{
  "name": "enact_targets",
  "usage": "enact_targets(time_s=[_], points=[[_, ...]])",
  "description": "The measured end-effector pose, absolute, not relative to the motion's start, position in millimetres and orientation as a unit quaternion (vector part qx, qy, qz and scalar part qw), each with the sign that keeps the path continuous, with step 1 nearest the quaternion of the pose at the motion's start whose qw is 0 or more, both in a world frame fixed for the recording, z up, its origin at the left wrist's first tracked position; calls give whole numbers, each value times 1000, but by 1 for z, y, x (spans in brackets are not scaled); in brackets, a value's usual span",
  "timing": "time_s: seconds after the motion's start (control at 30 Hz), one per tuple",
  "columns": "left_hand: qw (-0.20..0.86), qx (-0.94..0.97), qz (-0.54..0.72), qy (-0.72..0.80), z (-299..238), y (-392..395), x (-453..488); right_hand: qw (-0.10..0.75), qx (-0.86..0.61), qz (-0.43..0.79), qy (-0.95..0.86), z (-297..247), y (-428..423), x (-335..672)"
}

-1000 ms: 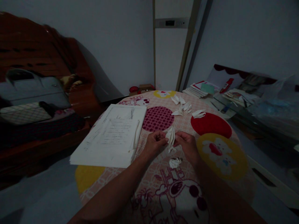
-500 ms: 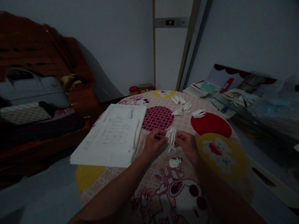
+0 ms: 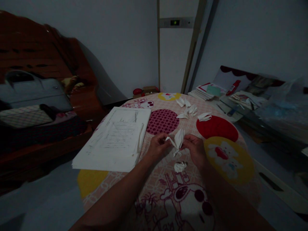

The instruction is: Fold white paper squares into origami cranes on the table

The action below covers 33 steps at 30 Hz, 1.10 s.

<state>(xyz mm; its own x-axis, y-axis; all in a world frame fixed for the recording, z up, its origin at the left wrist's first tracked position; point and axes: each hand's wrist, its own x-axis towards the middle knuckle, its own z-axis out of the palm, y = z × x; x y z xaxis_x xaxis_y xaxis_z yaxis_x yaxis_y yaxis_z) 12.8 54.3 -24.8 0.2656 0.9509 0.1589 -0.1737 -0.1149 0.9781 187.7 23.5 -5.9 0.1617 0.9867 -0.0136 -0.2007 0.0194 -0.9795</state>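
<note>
Between my two hands is a folded white paper piece (image 3: 178, 138), its pleated part standing upright and a thin pointed strip reaching left. My left hand (image 3: 158, 145) pinches the tip of that strip with thumb and forefinger. On the other side, my right hand (image 3: 194, 146) grips the lower right of the folded paper, its fingertips partly hidden. Just below lies a crumpled white paper piece (image 3: 180, 166) on the patterned tablecloth (image 3: 154, 179). Farther back sit several folded white paper pieces (image 3: 192, 110).
A thick stack of printed sheets (image 3: 115, 138) lies on the table's left. Right of the table, a glass-topped stand (image 3: 228, 107) bears papers and a plastic bag (image 3: 284, 102). A wooden bench (image 3: 81, 80) with bags stands at left, and a tall white appliance (image 3: 174, 57) behind.
The folded paper has spread: its pleated part now leans right and a thin strip shows toward my left hand. My hands have moved slightly apart.
</note>
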Motion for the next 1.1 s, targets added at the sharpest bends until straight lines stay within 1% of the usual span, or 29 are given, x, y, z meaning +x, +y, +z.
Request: enact_targets(time_s=[0.1, 0.23, 0.4, 0.6, 0.8, 1.0, 1.1], points=[[535, 597, 476, 360, -25, 52, 12, 584, -496, 493, -412, -7, 24, 188], [505, 642, 457, 352, -22, 49, 12, 609, -505, 487, -369, -8, 25, 189], [477, 666, 456, 346, -15, 47, 12, 617, -488, 525, -325, -10, 26, 189], [471, 675, 457, 337, -15, 47, 11, 612, -475, 559, -297, -15, 26, 189], [446, 691, 437, 364, -16, 45, 13, 599, -491, 533, -341, -18, 33, 189], [475, 638, 464, 390, -13, 43, 16, 580, -510, 522, -362, -13, 41, 187], [501, 607, 490, 375, -16, 48, 14, 581, -514, 509, -372, -13, 42, 189]])
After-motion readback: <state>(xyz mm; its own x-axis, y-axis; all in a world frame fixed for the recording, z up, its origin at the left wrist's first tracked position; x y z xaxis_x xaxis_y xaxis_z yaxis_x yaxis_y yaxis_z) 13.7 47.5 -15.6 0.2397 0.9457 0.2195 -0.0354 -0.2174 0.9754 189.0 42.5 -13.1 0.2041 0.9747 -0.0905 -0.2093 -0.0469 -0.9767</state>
